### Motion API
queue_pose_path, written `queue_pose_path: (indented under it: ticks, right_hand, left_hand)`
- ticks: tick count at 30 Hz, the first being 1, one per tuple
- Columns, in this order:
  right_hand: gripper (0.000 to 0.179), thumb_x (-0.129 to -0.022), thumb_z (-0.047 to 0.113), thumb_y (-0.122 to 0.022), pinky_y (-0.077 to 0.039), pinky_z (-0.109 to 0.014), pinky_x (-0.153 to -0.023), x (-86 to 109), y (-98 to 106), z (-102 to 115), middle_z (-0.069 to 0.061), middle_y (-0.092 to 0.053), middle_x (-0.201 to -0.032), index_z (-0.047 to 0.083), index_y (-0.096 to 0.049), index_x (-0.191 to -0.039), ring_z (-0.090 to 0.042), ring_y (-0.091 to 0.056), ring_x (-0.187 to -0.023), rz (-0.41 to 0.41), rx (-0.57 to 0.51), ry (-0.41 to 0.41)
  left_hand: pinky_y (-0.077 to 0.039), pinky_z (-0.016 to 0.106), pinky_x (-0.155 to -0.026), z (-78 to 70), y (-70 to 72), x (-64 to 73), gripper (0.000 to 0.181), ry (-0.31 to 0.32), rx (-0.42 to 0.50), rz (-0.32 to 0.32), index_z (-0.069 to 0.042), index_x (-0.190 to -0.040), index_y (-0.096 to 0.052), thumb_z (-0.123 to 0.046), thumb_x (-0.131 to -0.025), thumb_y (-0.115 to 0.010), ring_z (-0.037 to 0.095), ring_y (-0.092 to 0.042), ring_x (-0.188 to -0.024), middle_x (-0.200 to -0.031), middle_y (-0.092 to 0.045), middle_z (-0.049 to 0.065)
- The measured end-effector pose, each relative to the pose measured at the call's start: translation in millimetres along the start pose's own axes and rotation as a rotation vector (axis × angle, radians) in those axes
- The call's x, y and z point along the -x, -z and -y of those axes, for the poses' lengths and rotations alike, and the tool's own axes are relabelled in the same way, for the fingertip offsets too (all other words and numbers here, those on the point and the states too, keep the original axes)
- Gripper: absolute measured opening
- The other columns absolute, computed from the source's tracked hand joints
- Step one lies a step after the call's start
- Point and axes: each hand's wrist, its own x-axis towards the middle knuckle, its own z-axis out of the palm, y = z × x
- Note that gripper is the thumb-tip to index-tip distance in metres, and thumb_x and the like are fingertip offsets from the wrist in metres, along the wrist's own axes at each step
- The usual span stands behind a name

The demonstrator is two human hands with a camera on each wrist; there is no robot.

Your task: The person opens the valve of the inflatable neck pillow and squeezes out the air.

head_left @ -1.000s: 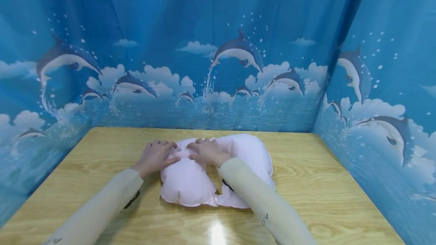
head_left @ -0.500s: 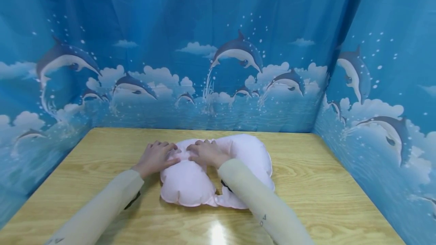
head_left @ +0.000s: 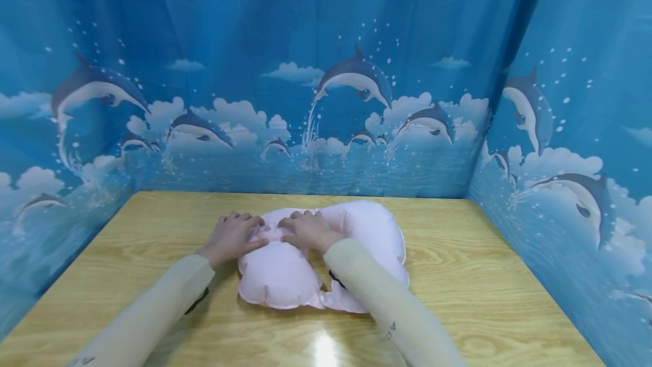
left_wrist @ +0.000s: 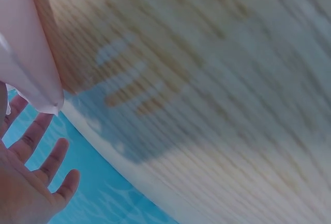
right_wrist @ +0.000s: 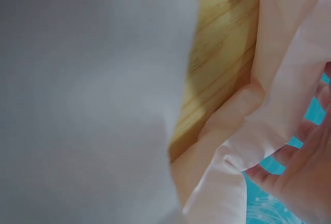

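Observation:
A pale pink inflatable neck pillow (head_left: 374, 231) lies on the wooden table, its two ends meeting at the near side. On its left far part, my left hand (head_left: 231, 237) grips the edge with thumb and forefinger bent toward each other. My right hand (head_left: 312, 231) faces it from the inner side, fingers curled over the same part. Between them the pillow is pressed in. In the left wrist view, the outer fingers (left_wrist: 54, 162) spread loosely beside the pillow's edge (left_wrist: 31, 58). The right wrist view has fingertips touching the creased fabric (right_wrist: 279, 115); that thumb is hidden.
The wooden table (head_left: 458, 276) reaches back to a blue curtain with dolphins (head_left: 244, 163), which also hangs along both sides. Both forearms in pale sleeves (head_left: 387, 293) come in from the near edge, the right one crossing over the pillow's right part.
The hands and pillow hold almost the same place throughout. The whole head view has drifted very slightly.

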Motion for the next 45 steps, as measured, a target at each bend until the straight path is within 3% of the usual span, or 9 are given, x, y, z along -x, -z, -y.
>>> queue_pose_path:
  ticks: [45]
  right_hand:
    - [0.036, -0.09, 0.046, -0.05, -0.025, -0.057, -0.104, -1.5, -5.4, 1.6, 0.001, -0.05, -0.132, 0.036, -0.053, -0.125, -0.025, -0.046, -0.121, 0.016, 0.042, 0.015]
  left_hand:
    - [-0.038, 0.053, -0.078, -0.4, -9.4, 2.2, 0.039, -0.011, 0.018, -0.024, -0.023, -0.101, -0.063, -0.053, -0.076, -0.065, 0.033, -0.052, -0.095, -0.099, -0.061, 0.004]
